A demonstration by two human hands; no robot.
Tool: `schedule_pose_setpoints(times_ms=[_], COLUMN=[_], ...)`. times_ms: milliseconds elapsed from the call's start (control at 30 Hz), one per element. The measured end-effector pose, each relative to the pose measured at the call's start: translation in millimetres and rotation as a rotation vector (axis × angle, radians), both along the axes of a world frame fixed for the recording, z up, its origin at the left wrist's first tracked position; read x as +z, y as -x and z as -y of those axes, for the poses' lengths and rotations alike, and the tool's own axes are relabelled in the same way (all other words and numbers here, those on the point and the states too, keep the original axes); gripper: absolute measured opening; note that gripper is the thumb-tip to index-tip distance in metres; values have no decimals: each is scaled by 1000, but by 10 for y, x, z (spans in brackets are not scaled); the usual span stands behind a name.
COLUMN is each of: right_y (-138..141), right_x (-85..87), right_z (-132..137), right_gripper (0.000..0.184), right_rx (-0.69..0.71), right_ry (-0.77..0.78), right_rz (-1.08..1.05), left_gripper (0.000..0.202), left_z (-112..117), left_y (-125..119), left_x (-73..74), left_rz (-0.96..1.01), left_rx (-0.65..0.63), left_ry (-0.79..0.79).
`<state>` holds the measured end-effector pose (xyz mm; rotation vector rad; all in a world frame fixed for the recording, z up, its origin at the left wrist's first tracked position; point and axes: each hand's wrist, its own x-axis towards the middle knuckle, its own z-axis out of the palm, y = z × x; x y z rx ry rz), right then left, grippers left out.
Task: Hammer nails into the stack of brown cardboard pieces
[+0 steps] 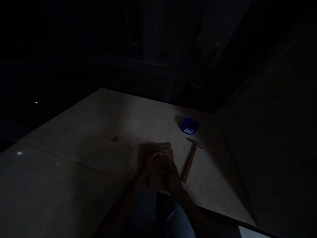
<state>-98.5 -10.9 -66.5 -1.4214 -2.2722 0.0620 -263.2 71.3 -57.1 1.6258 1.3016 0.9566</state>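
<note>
A brown, layered piece that looks like cardboard or rough wood (162,145) lies at the table's near edge, in front of my body. My left hand (149,162) rests on its left side, fingers pointing right; shadow hides how they are bent. Against it, my right hand (170,172) lies on the piece with its fingers stretched forward. Thin pale strips or ridges show just beyond the fingertips. To the right of my right hand, a hammer (190,162) with a wooden handle and metal head lies on the table, touched by neither hand.
Beyond the hammer stands a blue plastic tub (189,126) with a white label. Several dark nails or thin pins (116,139) lie loose to the left on the pale tabletop (99,115). A wall (272,138) rises along the right side. The light is very dim.
</note>
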Motion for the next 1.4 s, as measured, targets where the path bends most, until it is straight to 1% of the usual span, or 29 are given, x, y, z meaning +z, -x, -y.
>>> schedule_pose_setpoints(times_ms=[167, 333, 400, 533, 733, 867, 967, 1133, 1300, 1400], right_y=[-12, -19, -17, -6, 3, 7, 12, 19, 27, 32], right_x=[7, -21, -45, -75, -83, -93, -106, -114, -107, -122], right_z=[31, 60, 58, 45, 49, 50, 39, 24, 21, 15], right_gripper=[65, 65, 65, 62, 54, 49, 46, 48, 45, 44], right_rx=[-6, -15, -15, -26, -38, -54, -63, -53, -52, -58], right_ry=[43, 8, -8, 10, -14, -11, -4, -36, -44, -69], right_rz=[-97, -175, -197, -224, -248, -247, -241, -245, -217, -233], left_gripper=[26, 28, 28, 28, 27, 28, 27, 26, 30, 30], left_z=[25, 17, 2, -32, -43, -59, -87, -105, -58, -21], left_y=[4, -13, -32, -71, -64, -53, -64, -122, -149, -141], left_x=[28, 22, -5, -83, -188, -214, -205, -142, -59, -9], left_rz=[81, 115, 121, 150, 167, 172, 142, 97, 73, 51], left_rx=[11, -15, -20, -16, 4, 28, 43, 92, 108, 101], left_ry=[25, 87, 97, 120, 91, 66, 65, 66, 15, 26])
